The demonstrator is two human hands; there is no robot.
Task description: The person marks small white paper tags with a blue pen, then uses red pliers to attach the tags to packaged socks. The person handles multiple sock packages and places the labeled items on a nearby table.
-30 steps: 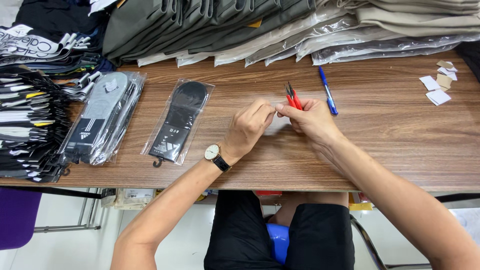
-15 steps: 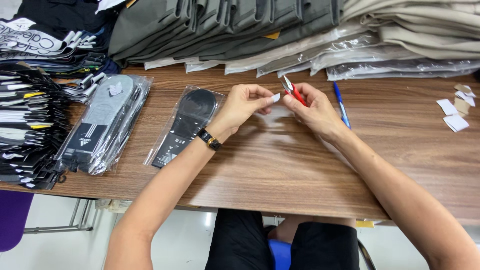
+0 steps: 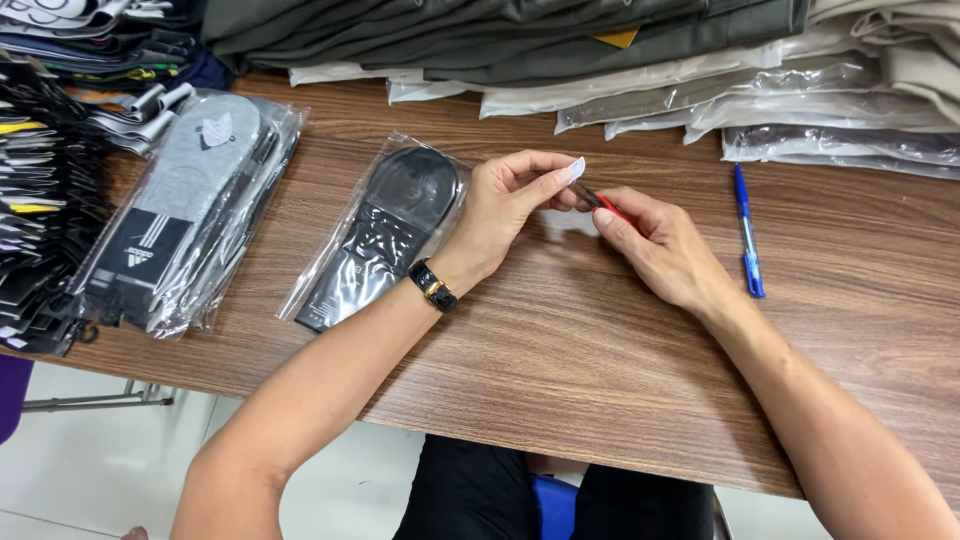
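A small white sticker (image 3: 577, 168) is pinched between the thumb and forefinger tips of the left hand (image 3: 510, 200), which is raised a little above the wooden table (image 3: 560, 350); the fingers are closed tightly on it, with only its upper edge showing. Just to the right of that pinch, touching or nearly touching it, the tip of a red-handled tool (image 3: 603, 203) is held in the closed fingers of the right hand (image 3: 665, 255); whether it is a small pair of snips or tweezers cannot be told. Directly left of the grip, a black sock in a clear bag (image 3: 385, 235) lies flat on the table, and no sticker can be seen on it. Further left, a stack of grey bagged socks (image 3: 185, 205) is laid. To the right of the grip, well apart, a blue pen (image 3: 747, 232) rests on the wood, and beyond the grip folded garments in clear bags (image 3: 700, 90) are piled. The sticker is judged to be lifted but not yet placed anywhere.
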